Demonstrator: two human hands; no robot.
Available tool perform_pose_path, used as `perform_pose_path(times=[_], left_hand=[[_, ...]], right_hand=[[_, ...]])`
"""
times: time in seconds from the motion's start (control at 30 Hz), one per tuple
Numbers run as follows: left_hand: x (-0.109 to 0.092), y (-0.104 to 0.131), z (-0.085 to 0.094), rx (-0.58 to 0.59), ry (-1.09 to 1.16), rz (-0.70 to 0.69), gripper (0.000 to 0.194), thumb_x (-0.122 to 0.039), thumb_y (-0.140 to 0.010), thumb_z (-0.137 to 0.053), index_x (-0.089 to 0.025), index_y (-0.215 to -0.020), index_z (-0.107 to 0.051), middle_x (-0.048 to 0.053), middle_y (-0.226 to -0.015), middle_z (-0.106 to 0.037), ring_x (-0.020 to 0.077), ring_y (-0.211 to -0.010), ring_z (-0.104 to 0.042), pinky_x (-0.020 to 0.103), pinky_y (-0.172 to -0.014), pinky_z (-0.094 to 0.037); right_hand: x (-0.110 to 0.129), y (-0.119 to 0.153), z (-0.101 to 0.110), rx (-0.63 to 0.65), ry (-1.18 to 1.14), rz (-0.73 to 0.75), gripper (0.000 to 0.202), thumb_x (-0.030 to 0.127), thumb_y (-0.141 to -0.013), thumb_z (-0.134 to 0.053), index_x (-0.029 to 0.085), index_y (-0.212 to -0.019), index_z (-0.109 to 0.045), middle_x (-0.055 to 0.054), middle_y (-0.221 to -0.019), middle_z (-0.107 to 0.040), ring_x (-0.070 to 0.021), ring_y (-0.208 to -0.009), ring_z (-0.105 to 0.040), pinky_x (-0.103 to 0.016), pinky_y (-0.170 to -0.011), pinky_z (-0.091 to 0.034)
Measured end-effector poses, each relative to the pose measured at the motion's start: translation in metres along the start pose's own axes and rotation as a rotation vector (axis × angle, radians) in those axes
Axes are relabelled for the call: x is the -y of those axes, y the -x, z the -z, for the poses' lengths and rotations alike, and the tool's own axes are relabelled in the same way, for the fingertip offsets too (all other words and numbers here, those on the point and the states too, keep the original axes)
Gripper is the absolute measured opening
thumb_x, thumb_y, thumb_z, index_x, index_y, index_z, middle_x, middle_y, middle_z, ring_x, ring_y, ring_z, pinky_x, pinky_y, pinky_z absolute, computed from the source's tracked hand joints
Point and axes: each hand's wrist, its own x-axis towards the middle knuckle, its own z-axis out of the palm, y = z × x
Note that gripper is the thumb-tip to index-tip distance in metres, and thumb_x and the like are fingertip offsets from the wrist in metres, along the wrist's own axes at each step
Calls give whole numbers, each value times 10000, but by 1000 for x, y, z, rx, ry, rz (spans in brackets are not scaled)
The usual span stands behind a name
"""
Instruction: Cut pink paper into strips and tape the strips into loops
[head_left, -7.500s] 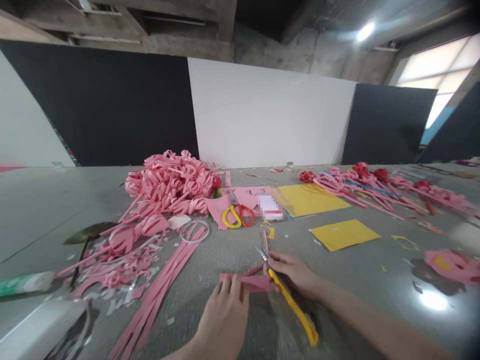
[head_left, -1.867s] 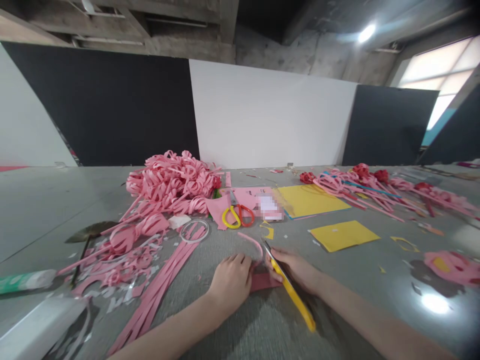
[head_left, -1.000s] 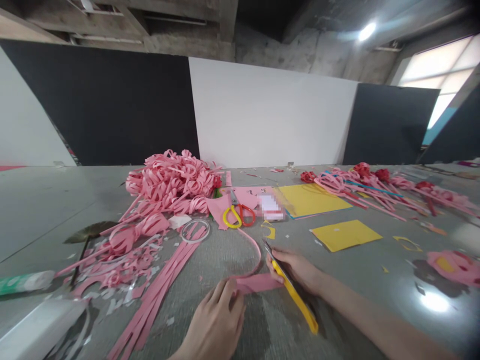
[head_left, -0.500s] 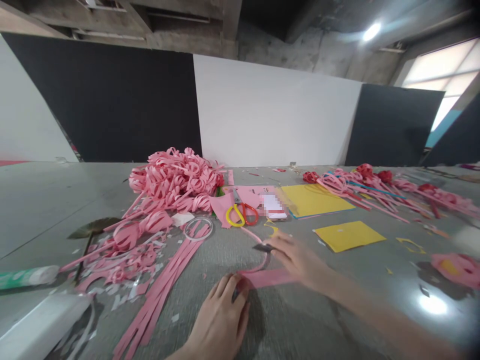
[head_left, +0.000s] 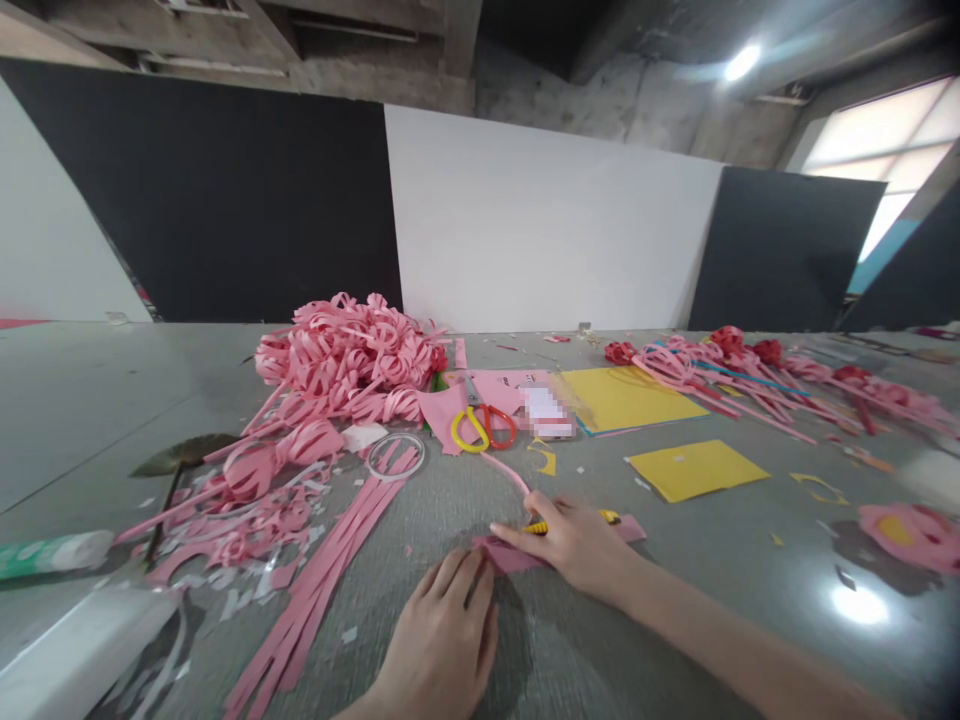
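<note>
Head view shows one grey surface point(head_left: 675, 620) carrying two yellow sheets, a larger one point(head_left: 626, 397) farther back and a smaller one point(head_left: 694, 468) nearer, one pair of scissors point(head_left: 480, 420) with one yellow and one red loop, one clear tape ring point(head_left: 395, 455), one big heap of pink paper loops point(head_left: 349, 355), a fan of long pink strips point(head_left: 330, 570) and one white-and-green tube point(head_left: 49, 553) at the left edge. Two hands are in view. The left hand point(head_left: 442, 645) lies flat with fingers loosely spread, its fingertips pressing the near end of a pink paper piece point(head_left: 517, 553) that lies on the surface just in front of the person. The right hand point(head_left: 574, 540) is half curled over the same piece and closed around a yellow utility knife point(head_left: 559, 522), of which only short bits show beyond the fingers; its blade is hidden. A thin curled pink strip point(head_left: 502, 470) runs from the hand toward the scissors. A small item beside the scissors is blurred out, and the flowers at far right point(head_left: 750, 375) are too tangled to count.
</note>
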Motion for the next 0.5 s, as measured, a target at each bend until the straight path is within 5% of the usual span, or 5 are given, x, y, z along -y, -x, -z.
perform_pose_path(times=[0.5], left_hand=[[-1, -1, 2, -40, 31, 0, 299, -160, -759, -422, -160, -1019, -570, 67, -1056, -601, 218, -966, -543, 334, -802, -487]], right_hand=[[-3, -3, 1, -8, 53, 49, 508, 107, -828, -394, 333, -1279, -328, -67, -969, -494, -135, -646, -499, -284, -655, -379]])
